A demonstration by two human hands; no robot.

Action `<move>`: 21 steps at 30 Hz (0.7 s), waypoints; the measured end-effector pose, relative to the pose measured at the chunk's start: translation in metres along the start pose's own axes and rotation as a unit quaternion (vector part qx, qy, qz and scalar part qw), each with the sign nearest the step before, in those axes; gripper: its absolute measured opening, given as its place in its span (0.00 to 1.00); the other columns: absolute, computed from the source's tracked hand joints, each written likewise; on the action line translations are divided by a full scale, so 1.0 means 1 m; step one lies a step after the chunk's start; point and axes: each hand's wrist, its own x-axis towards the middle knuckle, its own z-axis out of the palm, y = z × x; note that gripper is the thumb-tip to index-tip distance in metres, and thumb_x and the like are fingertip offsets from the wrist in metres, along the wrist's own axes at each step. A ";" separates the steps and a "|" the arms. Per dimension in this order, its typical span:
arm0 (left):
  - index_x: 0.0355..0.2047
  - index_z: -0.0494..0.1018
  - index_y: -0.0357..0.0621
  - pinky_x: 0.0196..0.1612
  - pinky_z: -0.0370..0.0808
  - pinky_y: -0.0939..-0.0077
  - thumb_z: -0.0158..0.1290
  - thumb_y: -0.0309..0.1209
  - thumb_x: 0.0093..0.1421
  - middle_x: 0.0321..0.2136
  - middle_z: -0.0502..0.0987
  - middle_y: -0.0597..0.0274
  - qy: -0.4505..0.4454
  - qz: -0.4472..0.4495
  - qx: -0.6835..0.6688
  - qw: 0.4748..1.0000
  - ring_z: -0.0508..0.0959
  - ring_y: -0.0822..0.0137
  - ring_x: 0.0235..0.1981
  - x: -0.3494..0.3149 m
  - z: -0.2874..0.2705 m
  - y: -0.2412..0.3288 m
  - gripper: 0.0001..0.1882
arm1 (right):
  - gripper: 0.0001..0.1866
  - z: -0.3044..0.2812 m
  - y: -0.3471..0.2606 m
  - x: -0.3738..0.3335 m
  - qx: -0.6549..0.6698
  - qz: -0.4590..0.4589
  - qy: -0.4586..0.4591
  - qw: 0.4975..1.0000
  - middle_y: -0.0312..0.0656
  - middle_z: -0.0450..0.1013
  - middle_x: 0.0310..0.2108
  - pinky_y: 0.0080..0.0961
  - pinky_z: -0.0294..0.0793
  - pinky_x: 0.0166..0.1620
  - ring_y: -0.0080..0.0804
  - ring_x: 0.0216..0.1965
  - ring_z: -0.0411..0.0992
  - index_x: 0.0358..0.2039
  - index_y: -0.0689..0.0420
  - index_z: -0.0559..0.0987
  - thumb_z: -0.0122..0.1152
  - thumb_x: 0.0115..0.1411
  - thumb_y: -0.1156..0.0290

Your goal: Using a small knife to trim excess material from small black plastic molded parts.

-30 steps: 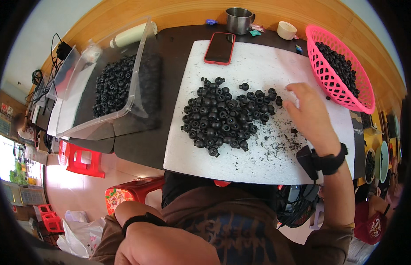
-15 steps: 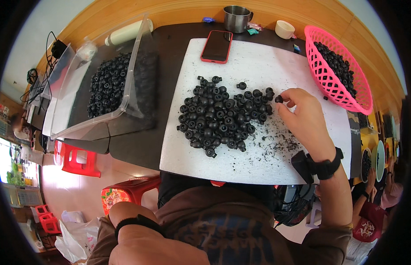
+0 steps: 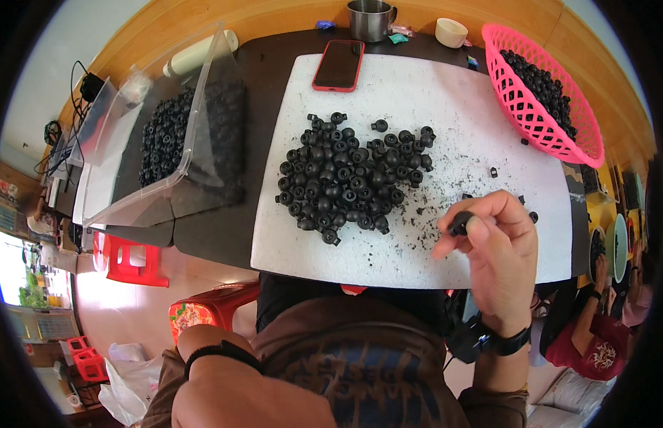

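My right hand, raised over the near right part of a white foam board, pinches a small black ball-shaped piece between thumb and fingers. To its left on the board lies a loose pile of similar black ball-shaped pieces, many showing a round hole or a short collar. Black crumbs are scattered between the pile and the hand. A few small black bits lie beyond and beside the hand. My left hand, below a black wristband, is at the lower edge; its fingers are hidden.
A clear plastic bin of black pieces stands left. A pink basket of them is at the far right. A phone lies on the board's far edge, near a metal mug and a white cup. Co-workers sit at right.
My right hand has moved from the pile's right edge toward me and lifted, carrying one black ball-shaped piece. The view has shifted slightly. My left arm stays much the same.
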 end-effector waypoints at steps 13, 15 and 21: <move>0.34 0.63 0.38 0.30 0.73 0.82 0.49 0.24 0.60 0.27 0.71 0.64 -0.015 -0.130 0.291 0.948 0.75 0.77 0.29 0.055 -0.057 -0.065 0.06 | 0.14 0.019 0.030 -0.035 0.121 0.005 -0.047 0.992 0.38 0.69 0.27 0.18 0.68 0.29 0.20 0.24 0.66 0.41 0.64 0.67 0.53 0.62 0.66; 0.33 0.63 0.38 0.28 0.74 0.81 0.50 0.24 0.59 0.26 0.72 0.63 -0.030 -0.119 0.324 0.938 0.75 0.77 0.27 0.053 -0.056 -0.063 0.07 | 0.14 0.021 0.031 -0.039 0.120 -0.009 -0.026 0.992 0.40 0.69 0.28 0.18 0.68 0.28 0.21 0.24 0.66 0.42 0.65 0.68 0.55 0.60 0.69; 0.34 0.65 0.38 0.27 0.71 0.82 0.54 0.21 0.55 0.23 0.75 0.62 -0.085 -0.067 0.413 0.904 0.77 0.74 0.25 0.049 -0.054 -0.062 0.10 | 0.14 0.019 0.029 -0.048 0.235 0.039 -0.027 0.971 0.46 0.70 0.30 0.20 0.69 0.27 0.24 0.23 0.67 0.41 0.66 0.69 0.58 0.56 0.73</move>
